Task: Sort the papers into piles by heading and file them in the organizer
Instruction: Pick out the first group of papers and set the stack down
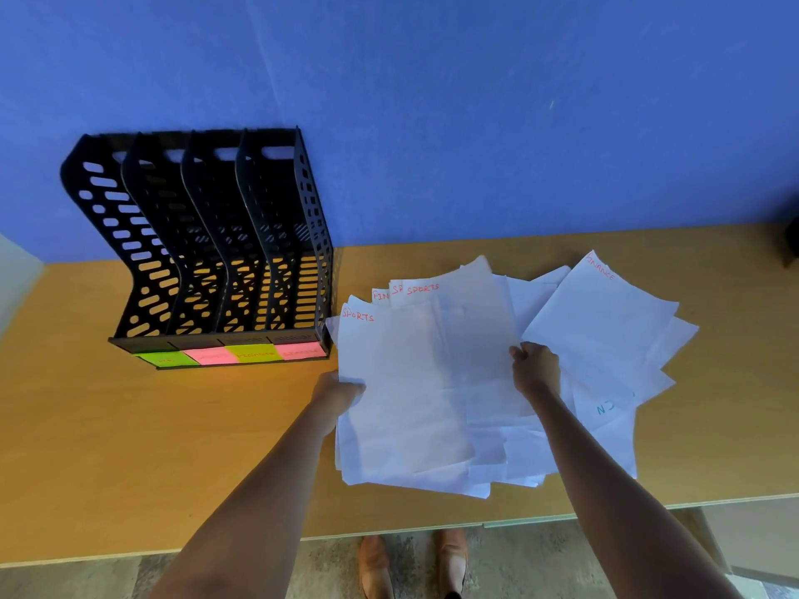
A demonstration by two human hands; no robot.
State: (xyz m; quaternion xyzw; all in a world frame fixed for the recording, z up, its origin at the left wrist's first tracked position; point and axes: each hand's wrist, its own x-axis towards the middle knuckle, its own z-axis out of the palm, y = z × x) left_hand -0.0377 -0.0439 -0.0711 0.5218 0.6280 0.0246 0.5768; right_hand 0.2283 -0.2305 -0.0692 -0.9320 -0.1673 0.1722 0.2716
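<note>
Papers [497, 373]: lying in a loose, fanned heap on the table [108, 425], unsorted; headings SPORTS and FINANCE showing in red at the far corners, others unreadable.
Left hand [339, 393]: grip closing on the left edge of the heap, fingers curled round the nearest sheets.
Right hand [536, 367]: grip pinching sheets near the middle of the heap, fingers curled.
Organizer [207, 248]: standing upright against the wall, four slots, all appearing bare; coloured labels [229, 354] along its front lip.
Key relation: organizer lying to the left of the heap, its right front corner just beside the heap's left edge; left hand sitting nearer to it.
Long axis: sheets running roughly front to back, headings at the far end.
Judgement: sorting appears not yet begun; sheets need separating by heading first.
</note>
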